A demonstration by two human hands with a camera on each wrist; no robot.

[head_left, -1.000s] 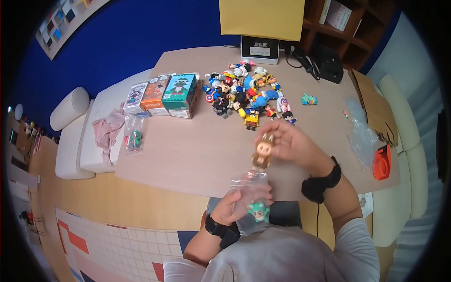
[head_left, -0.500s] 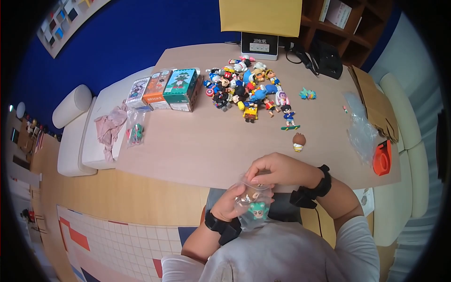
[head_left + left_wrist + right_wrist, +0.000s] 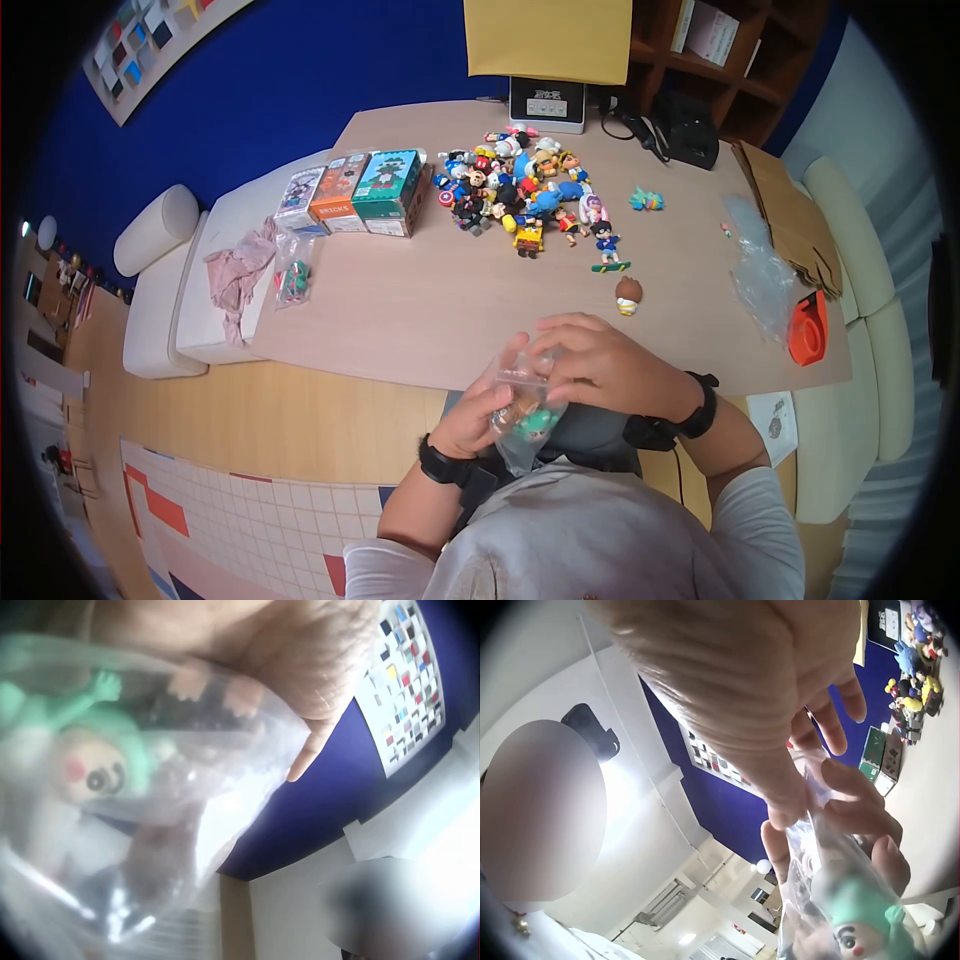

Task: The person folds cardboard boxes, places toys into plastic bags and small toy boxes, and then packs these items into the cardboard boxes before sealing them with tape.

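Over the lap, at the table's near edge, my left hand (image 3: 466, 425) grips a clear zip bag (image 3: 519, 457) from its side. Inside lie a figure in a green frog hood (image 3: 866, 913) and a brown furry figure (image 3: 511, 413), the latter partly covered by fingers. My right hand (image 3: 625, 372) pinches the bag's upper edge between thumb and fingers. The hooded figure's painted face presses near the plastic in the left wrist view. On the table just beyond the hands is a small brown-headed figure (image 3: 628, 296).
A pile of toy figures (image 3: 520, 195) covers the table's middle, with a skateboard figure (image 3: 605, 245) at its near edge. Boxes (image 3: 345, 192) and another bagged figure (image 3: 293, 283) are at left. Loose plastic (image 3: 760, 280), an orange tape dispenser (image 3: 808, 330) and cardboard (image 3: 790, 215) lie at right.
The brown furry figure has gone from my right hand down into the bag. That hand has moved from above the table to the bag's top edge; the bag has tilted.
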